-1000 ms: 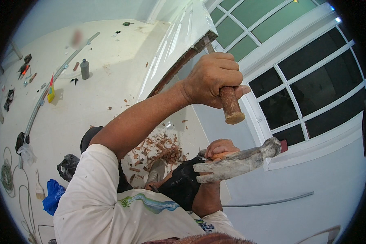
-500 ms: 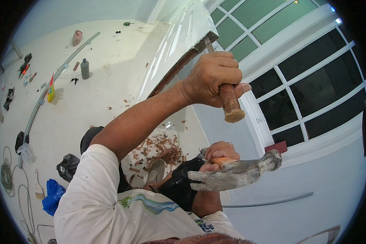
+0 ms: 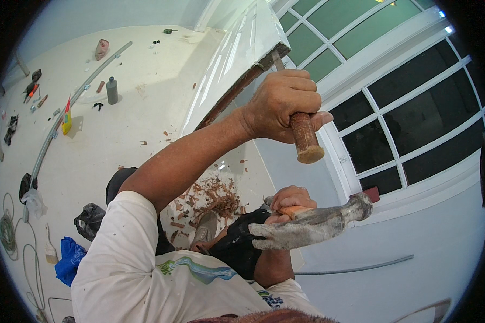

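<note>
Grey worn-metal claw hammer [image 3: 310,229] with orange handle [image 3: 295,210]: nearest, clasped in your right hand [image 3: 292,200]. Brown wooden-handled chisel [image 3: 307,141]: gripped in your left hand [image 3: 285,102], flat blade [image 3: 278,60] at brown edge [image 3: 237,90] of white panelled door [image 3: 234,70]. Beyond, on pale floor [image 3: 151,97]: scattered brown wood shavings [image 3: 221,200]; farther, grey cylindrical bottle [image 3: 112,92].

You can read no words or numbers here. Below your right fingers [image 3: 293,194], your white shirt [image 3: 118,250] bears illegible print [image 3: 271,297].

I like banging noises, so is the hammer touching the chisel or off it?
Off it: pale wall shows between the claw hammer in the right hand and the chisel in the left hand.
</note>
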The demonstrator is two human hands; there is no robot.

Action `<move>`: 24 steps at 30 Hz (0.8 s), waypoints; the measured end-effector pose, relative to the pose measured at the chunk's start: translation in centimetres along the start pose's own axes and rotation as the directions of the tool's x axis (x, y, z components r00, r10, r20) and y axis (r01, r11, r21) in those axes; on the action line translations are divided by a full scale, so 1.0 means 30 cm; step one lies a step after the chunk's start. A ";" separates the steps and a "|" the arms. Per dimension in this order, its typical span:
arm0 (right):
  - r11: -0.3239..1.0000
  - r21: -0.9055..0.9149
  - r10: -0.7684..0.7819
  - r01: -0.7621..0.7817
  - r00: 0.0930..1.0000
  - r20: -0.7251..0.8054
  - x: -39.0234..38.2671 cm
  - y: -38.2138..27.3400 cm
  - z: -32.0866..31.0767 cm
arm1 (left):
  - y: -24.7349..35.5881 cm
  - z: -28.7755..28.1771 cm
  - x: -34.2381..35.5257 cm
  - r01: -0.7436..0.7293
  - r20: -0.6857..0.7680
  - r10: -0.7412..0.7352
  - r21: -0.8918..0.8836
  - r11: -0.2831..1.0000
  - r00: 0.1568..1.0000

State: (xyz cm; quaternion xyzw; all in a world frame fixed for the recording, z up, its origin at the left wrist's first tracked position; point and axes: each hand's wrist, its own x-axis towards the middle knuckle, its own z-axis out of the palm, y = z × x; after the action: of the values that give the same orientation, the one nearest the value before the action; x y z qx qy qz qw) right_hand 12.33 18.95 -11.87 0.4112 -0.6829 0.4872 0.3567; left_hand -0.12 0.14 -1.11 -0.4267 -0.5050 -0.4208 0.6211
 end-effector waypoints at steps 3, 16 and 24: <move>0.999 -0.010 -0.045 0.045 0.999 0.005 0.007 -0.001 0.005 | 0.000 -0.003 0.002 0.003 -0.005 -0.003 0.004 1.000 1.000; 0.977 -0.059 0.204 -0.203 0.979 0.012 0.011 -0.065 -0.012 | 0.002 -0.004 0.006 0.003 0.020 -0.003 0.007 1.000 1.000; 0.975 0.016 0.221 -0.221 0.975 -0.028 0.008 -0.061 -0.001 | 0.002 -0.009 0.009 0.016 0.018 -0.016 -0.003 1.000 1.000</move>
State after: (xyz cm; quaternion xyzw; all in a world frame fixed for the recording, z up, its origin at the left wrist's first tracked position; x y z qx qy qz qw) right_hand 13.89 18.58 -10.97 0.3278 -0.7160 0.5341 0.3077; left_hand 0.06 -0.14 -0.87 -0.4274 -0.5131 -0.4229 0.6125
